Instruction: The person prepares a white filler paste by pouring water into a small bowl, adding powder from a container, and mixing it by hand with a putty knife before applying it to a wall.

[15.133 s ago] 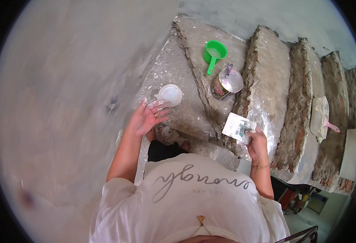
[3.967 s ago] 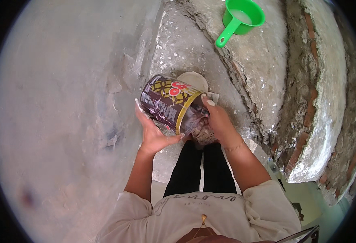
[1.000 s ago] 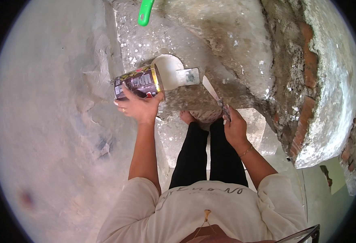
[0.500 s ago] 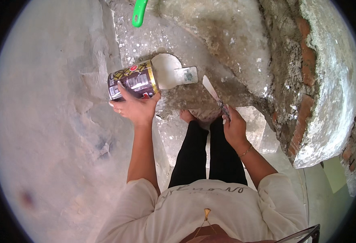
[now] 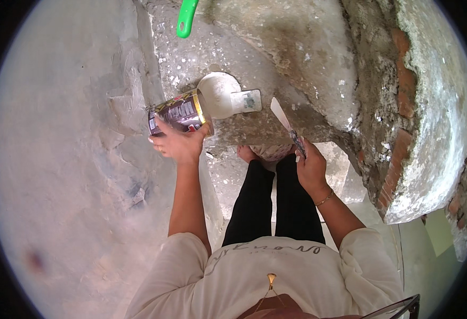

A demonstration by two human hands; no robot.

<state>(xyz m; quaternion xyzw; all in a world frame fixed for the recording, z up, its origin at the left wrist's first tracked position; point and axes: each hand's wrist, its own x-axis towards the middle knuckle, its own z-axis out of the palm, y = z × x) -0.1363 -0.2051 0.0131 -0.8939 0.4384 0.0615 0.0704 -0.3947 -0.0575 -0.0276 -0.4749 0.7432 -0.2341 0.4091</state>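
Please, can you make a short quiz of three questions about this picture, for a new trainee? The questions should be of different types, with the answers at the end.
1. True or false: the left hand holds the dark printed can tipped on its side.
2. Which thing does the right hand hold? A) a green scoop B) a putty knife C) a brush
3. Fill in: the white paste lies on the rough concrete ____, right at the can's mouth.

Key
1. True; its open end faces the paste.
2. B; the blade points up and away from the person. Only a green handle shows, lying untouched at the top edge.
3. step.
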